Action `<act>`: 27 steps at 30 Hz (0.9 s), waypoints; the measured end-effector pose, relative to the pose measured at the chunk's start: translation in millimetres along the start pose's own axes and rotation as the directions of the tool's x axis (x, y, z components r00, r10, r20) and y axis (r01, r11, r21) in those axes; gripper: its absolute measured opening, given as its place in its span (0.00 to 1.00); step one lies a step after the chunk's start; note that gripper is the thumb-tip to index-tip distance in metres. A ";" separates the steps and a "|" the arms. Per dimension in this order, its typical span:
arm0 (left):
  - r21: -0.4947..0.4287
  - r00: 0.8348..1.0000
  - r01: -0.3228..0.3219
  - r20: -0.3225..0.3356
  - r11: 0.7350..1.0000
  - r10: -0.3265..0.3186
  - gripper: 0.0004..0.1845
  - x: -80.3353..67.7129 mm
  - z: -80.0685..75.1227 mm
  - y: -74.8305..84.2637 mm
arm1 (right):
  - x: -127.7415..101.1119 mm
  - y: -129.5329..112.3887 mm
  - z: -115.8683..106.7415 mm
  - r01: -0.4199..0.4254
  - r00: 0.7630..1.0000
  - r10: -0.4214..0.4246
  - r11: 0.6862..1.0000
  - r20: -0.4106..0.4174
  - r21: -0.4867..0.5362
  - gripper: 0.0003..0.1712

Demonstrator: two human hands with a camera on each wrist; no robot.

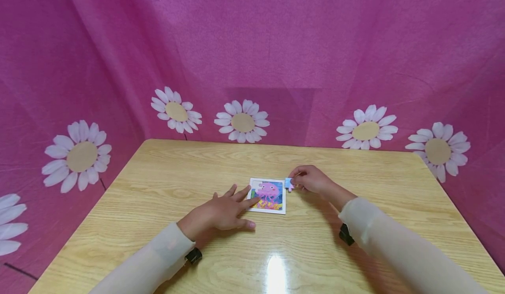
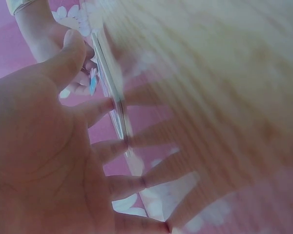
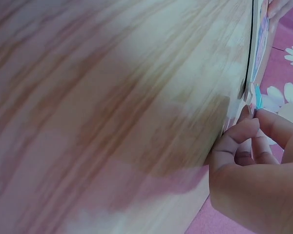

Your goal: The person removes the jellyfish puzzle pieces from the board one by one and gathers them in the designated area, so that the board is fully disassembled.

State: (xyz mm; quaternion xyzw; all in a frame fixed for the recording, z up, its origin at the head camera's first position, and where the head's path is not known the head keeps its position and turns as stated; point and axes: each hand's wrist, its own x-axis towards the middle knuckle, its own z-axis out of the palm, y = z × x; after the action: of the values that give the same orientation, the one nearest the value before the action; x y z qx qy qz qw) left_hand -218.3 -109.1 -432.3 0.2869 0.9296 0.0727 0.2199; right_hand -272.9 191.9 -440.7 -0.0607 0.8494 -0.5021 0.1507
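Flat with fingers spread, my left hand (image 1: 221,213) steadies the square white-framed jellyfish puzzle (image 1: 268,196) on the wooden counter (image 1: 165,184), while my right hand (image 1: 311,179) pinches a small blue puzzle piece (image 1: 289,182) that I judge must next align with the top-right gap.

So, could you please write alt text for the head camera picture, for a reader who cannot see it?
A person's right hand pinches a small blue puzzle piece at the right edge of a square jellyfish puzzle on a wooden table. The left hand rests flat, fingertips on the puzzle's left edge. Pink daisy-print cloth hangs behind.
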 end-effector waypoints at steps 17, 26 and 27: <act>-0.006 1.000 -0.005 0.000 1.000 0.005 0.44 -0.8 -0.5 0.4 | 1.7 11.5 -4.4 0.048 0.996 -0.055 0.993 -0.069 -0.108 0.05; -0.009 1.000 -0.012 0.001 1.000 0.012 0.44 -1.6 -1.2 0.8 | 3.1 13.3 -2.1 0.002 0.993 -0.021 0.986 -0.112 -0.168 0.04; -0.009 1.000 -0.013 0.001 1.000 0.013 0.44 -1.7 -1.3 0.8 | 3.2 13.5 -1.9 0.006 0.993 -0.025 0.986 -0.112 -0.169 0.04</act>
State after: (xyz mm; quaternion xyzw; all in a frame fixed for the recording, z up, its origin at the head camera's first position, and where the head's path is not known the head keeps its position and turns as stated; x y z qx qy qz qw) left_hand -217.3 -109.3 -430.3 0.2920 0.9272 0.0783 0.2211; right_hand -275.9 199.3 -452.3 -0.0511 0.8955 -0.4323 0.0925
